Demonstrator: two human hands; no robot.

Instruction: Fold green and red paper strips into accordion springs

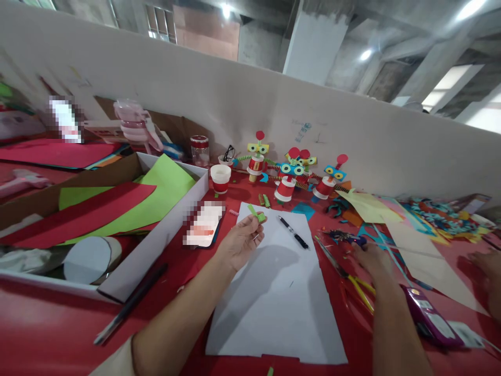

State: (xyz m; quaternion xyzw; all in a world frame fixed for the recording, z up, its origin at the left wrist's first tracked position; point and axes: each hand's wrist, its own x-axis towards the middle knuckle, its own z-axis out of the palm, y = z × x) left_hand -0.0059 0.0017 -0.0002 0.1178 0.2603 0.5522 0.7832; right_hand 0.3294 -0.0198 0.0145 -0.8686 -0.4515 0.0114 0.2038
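Note:
Between the thumb and fingers of my left hand (241, 243) is a small folded green paper strip (261, 216), one end sticking up. It is held above a white sheet (274, 308) lying on the red table. A black and silver pen (293, 232) rests on the sheet's upper right. My right hand (371, 258) is off to the right, its blurred fingers at a dark tool with a blue-purple handle (358, 240); whether they grip it I cannot tell. Just left of that hand lie yellow-handled scissors (362, 295).
Several paper-cup robot figures (286, 187) stand along the wall. A white box (168, 245) with coloured paper is at left, beside a phone (205, 224) and a black pen (131, 305). A purple device (432, 316) lies at right, near another person's hand (487, 266).

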